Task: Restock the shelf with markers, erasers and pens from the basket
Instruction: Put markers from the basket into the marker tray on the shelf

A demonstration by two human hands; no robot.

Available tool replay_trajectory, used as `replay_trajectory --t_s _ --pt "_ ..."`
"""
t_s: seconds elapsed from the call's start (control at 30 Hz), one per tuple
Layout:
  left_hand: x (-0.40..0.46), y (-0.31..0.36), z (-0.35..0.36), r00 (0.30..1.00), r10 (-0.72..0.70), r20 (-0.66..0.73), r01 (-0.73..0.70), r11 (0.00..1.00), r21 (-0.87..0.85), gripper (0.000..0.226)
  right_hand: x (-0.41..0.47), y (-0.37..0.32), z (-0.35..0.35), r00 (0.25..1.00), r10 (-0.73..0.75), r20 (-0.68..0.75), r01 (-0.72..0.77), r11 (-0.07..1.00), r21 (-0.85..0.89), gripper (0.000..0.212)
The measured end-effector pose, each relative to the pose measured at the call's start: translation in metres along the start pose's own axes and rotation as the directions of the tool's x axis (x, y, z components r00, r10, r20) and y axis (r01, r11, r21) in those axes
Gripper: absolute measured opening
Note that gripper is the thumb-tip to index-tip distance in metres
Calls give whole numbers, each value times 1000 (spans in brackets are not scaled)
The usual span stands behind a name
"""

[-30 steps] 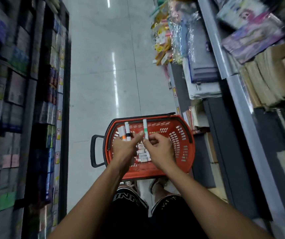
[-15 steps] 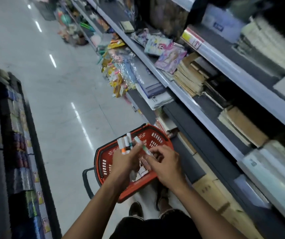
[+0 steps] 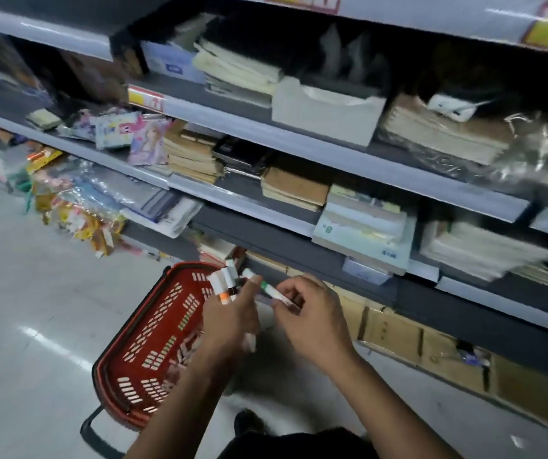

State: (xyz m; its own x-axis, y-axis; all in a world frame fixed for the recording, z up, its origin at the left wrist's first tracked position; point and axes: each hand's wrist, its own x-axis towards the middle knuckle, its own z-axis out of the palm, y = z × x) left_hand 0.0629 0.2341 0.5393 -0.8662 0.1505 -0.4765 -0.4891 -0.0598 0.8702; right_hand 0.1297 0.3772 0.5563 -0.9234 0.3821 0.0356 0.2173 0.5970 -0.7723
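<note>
My left hand (image 3: pixel 231 318) grips a bunch of white markers (image 3: pixel 224 283) with coloured bands, their tips pointing up and away. My right hand (image 3: pixel 312 313) pinches a single white marker with a green band (image 3: pixel 274 291), lying almost flat between both hands. Both hands hover above the red basket (image 3: pixel 153 329), which stands on the floor beside the shelf unit (image 3: pixel 299 150). Small white items lie in the basket, mostly hidden by my left arm.
Grey shelves at right carry stacked notebooks (image 3: pixel 193 154), paper pads (image 3: pixel 365 226) and a white box (image 3: pixel 325 114). Cardboard boxes (image 3: pixel 398 332) fill the bottom level. Packaged goods (image 3: pixel 77 207) hang further left. The pale tiled floor (image 3: pixel 34 293) stretches left of the basket.
My view has swung right from the aisle onto the shelves. The right hand's green-banded marker has tipped from upright to nearly flat. The left hand keeps its bunch of markers.
</note>
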Motion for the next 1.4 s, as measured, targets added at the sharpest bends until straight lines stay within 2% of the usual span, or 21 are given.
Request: replay_trajectory --t_s 0.13,0.27,0.43,0.63,0.77,0.9,1.03,1.17,1.4 --pt "-35 -15 76 988 71 137 -75 997 20 31 -27 47 -68 991 24 -132 -28 999 -30 10" --pt "-76 -41 156 977 111 183 -126 989 73 30 -65 97 -142 982 50 -181 -67 994 -91 14" --pt "-130 -85 255 973 74 218 -104 986 130 32 -118 161 -233 967 66 -247 -102 985 -136 17" --pt "-180 -119 349 931 28 363 -95 981 167 42 -174 221 -322 915 96 -391 -154 981 -119 16" --pt "-198 -128 394 904 36 425 -160 952 260 49 -197 251 -370 869 143 -474 -214 972 -99 18" --pt "-208 -129 439 874 72 480 -224 937 267 51 -200 275 -414 831 174 -528 -251 965 -76 16" --pt "-208 -129 487 831 94 549 -264 934 239 33 -190 296 -457 793 170 -585 -273 958 -92 19" --pt "-205 -124 539 812 114 572 -309 916 255 26 -172 316 -500 761 166 -628 -292 951 -102 22" --pt "-195 -114 626 791 152 593 -373 888 270 28 -139 347 -561 760 144 -633 -311 937 -160 23"
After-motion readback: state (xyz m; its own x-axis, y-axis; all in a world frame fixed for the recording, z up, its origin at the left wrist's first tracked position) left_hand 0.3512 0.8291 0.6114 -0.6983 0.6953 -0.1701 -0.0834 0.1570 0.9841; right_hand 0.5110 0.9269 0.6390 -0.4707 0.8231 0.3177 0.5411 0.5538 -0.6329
